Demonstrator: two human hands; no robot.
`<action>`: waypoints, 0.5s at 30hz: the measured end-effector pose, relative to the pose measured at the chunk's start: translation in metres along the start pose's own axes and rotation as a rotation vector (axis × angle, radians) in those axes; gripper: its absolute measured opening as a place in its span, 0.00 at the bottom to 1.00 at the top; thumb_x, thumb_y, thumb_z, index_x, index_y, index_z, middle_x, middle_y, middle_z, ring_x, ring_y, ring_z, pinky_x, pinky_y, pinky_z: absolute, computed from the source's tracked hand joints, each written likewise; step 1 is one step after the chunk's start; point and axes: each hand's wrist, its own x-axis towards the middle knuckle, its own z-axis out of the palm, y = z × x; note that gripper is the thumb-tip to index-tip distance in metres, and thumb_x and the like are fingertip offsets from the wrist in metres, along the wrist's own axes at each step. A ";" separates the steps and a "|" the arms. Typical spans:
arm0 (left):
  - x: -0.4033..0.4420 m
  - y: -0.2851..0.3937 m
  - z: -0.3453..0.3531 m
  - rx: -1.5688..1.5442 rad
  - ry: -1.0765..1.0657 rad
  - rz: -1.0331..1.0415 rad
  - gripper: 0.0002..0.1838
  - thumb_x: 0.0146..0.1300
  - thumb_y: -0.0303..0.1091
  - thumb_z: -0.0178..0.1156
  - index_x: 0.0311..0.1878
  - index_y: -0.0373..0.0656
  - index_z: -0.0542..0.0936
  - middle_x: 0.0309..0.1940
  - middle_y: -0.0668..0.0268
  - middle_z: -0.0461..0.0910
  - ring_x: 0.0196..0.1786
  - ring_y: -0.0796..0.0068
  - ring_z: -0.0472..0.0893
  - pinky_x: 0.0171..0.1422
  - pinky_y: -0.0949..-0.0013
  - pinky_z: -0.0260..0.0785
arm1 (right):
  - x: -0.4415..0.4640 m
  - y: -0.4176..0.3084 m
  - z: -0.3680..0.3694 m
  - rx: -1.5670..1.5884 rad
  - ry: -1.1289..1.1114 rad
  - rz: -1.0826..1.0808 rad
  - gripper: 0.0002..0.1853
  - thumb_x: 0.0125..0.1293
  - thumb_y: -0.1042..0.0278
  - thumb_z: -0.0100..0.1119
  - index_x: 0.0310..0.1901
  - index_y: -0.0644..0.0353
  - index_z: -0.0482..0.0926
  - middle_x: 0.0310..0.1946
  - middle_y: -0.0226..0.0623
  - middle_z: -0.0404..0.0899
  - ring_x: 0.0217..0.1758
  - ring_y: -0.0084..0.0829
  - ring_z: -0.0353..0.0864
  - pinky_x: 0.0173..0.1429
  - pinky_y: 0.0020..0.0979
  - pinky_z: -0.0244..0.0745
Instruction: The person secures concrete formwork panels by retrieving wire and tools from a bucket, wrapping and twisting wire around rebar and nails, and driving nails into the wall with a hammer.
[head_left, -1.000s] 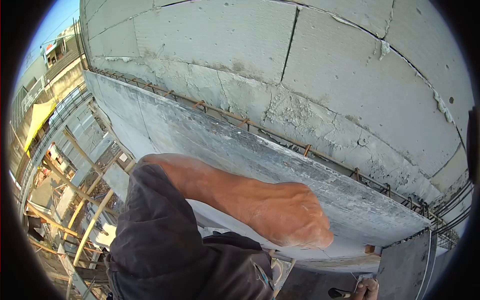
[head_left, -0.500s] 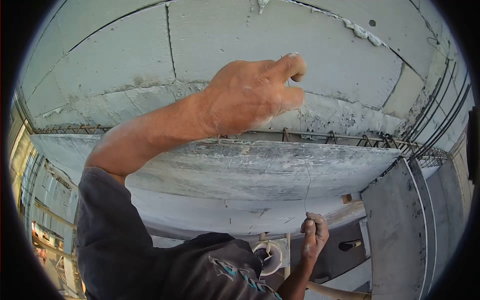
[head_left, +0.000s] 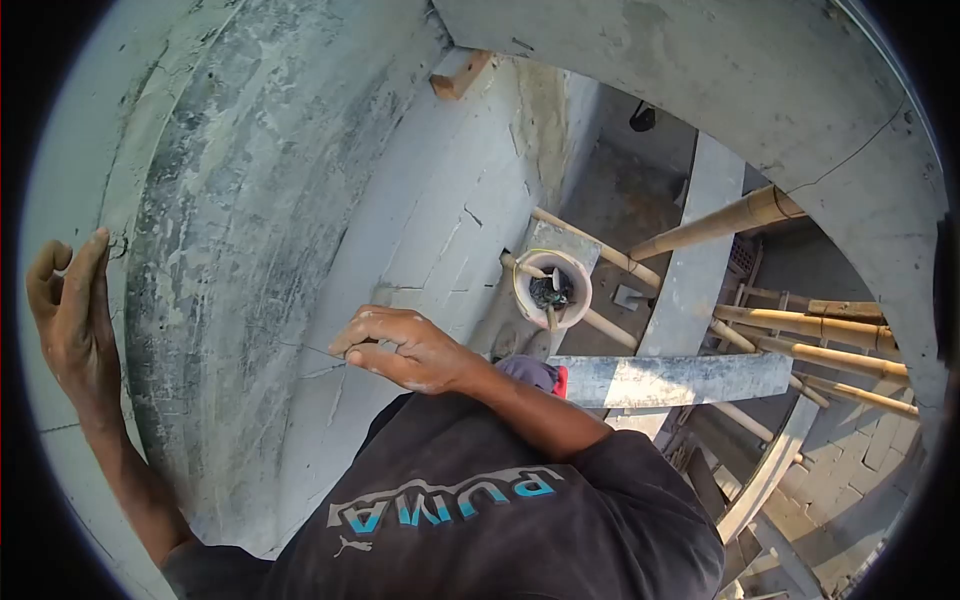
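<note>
My left hand [head_left: 75, 325] is raised at the far left beside the grey panel [head_left: 240, 220]. Its fingers are bent and partly spread, and nothing can be made out between them. Nearer the middle, my right hand [head_left: 405, 350] pinches a thin wire [head_left: 305, 348] between thumb and fingers, in front of the pale wall. The wire runs left from the fingertips and fades against the panel, so its far end cannot be seen.
Below stands a white bucket [head_left: 552, 290] with dark contents and tool handles. Bamboo poles [head_left: 810, 325] and planks [head_left: 690, 380] cross the right side. A wooden block [head_left: 460, 75] sits at the panel's top corner, and a concrete surface [head_left: 700, 60] curves overhead.
The view has turned down towards my torso and the bucket. My left hand's fingers have spread from their earlier closed shape; my right hand still pinches the wire.
</note>
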 end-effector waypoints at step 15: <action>-0.042 0.015 0.025 -0.617 -0.249 -0.518 0.19 0.67 0.16 0.55 0.61 0.30 0.78 0.49 0.57 0.75 0.50 0.64 0.79 0.55 0.72 0.72 | -0.088 0.193 -0.111 0.919 0.824 0.216 0.21 0.77 0.51 0.56 0.57 0.61 0.78 0.41 0.35 0.82 0.44 0.27 0.81 0.51 0.32 0.78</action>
